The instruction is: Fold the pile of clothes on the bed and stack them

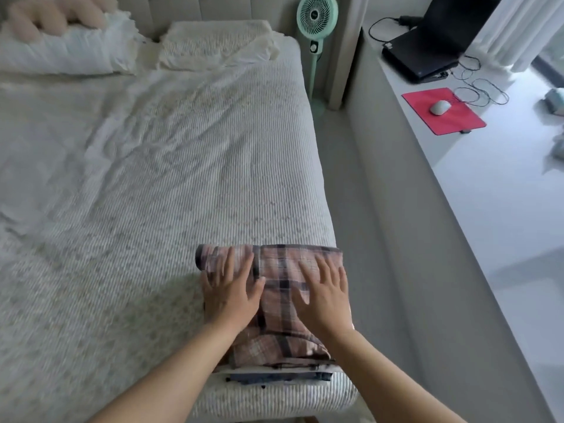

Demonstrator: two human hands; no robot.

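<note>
Item: plaid garment, folded, atop the stack at the bed corner. Your left hand and right hand press it flat-fingered, grasping nothing, probably to set creases.

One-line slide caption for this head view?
Both hands, left and right, press flat on a folded plaid garment atop a stack at the bed corner.

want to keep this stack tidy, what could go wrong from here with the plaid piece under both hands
The stack sits at the bed corner near the right edge, so a sideways push from the right hand could slide the plaid garment toward the floor. The plaid garment's near hem looks bunched over the folded layers below, so the stack may end up lopsided. The left hand pressing unevenly could shift the fold.
</note>
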